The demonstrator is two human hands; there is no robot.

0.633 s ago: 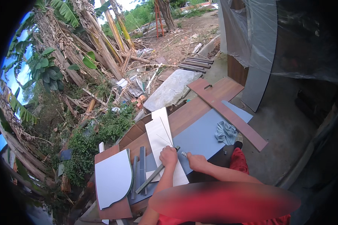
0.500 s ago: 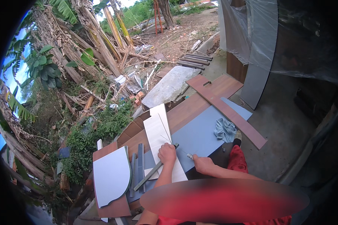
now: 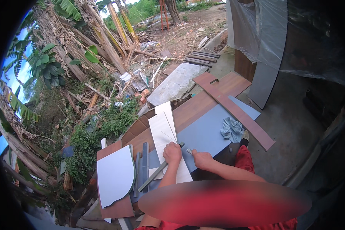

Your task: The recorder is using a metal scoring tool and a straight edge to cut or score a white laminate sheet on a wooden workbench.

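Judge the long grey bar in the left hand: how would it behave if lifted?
The grey bar is probably stiff, as it runs straight past the left hand. Being slim, it may be light, though its material is unclear.

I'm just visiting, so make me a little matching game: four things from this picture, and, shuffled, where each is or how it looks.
1. Grey bar
2. Cloth
3. White panel
4. Ladder

A. Orange, near a tree trunk
B. Gripped by the left hand
C. Crumpled, blue-green
D. Curved edge, lying on a reddish-brown board

Pairs: 1-B, 2-C, 3-D, 4-A
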